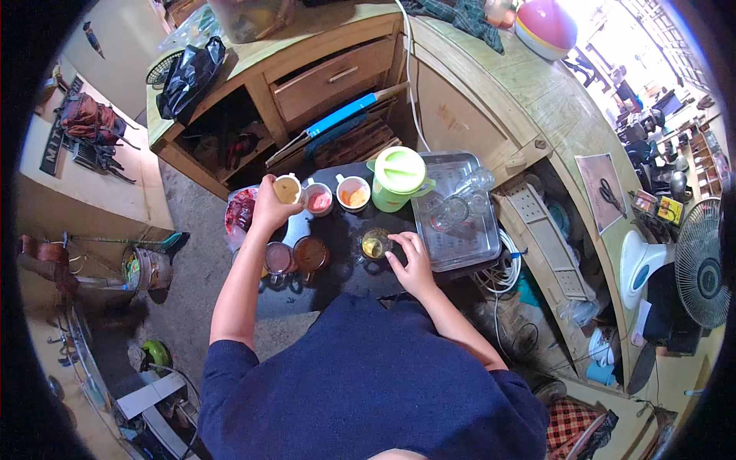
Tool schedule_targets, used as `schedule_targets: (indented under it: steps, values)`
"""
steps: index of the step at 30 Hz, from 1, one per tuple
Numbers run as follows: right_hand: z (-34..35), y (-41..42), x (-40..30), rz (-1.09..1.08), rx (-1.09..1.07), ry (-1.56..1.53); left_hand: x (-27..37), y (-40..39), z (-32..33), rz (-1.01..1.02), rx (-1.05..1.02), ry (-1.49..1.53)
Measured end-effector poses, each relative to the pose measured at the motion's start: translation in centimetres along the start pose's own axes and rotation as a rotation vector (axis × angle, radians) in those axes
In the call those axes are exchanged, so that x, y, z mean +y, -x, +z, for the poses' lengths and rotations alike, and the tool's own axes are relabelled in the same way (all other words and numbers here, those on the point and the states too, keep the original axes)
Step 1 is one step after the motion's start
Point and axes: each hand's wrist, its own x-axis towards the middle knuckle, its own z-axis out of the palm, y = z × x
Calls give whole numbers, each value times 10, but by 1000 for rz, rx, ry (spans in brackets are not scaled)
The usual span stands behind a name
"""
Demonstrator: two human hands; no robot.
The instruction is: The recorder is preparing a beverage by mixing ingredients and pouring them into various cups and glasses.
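My left hand (269,206) grips a white cup (288,188) with tan contents, held at the left side of the low black table (343,276). The thumb and fingers of my right hand (411,260) hold the side of a clear glass mug (375,244) with something yellow in its bottom. Between and beyond my hands stand a white cup with pink contents (318,198) and a white cup with orange contents (353,193). Near my left forearm are a glass mug of brown liquid (311,253) and one of pinkish liquid (279,258).
A green lidded pitcher (397,179) stands beyond my right hand. Beside it, a metal tray (460,247) holds several clear glasses (454,210). A plastic bag with red contents (240,213) lies left of the cups. Coiled white cable (506,267) hangs by the tray.
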Motion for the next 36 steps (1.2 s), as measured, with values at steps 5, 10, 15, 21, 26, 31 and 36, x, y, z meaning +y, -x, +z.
schedule_targets:
  steps: [5,10,15,21,26,31,36]
  values:
    - [-5,-10,8,181,56,-132,-38,-19,22,-35,27,-163]
    - [-11,-28,37,357,186,-287,-36,-28,30,-108,-52,-355]
    - [-2,-59,72,514,207,-558,-35,-34,35,-157,-239,-702]
    - [18,-105,88,640,133,-992,-54,-36,43,-66,-266,-826]
    - [36,-118,95,652,321,-1137,-36,-23,34,-47,-41,-624]
    - [29,-122,85,588,409,-1236,19,20,14,123,83,-184]
    - [12,-120,86,558,246,-1238,52,64,11,273,170,-1]
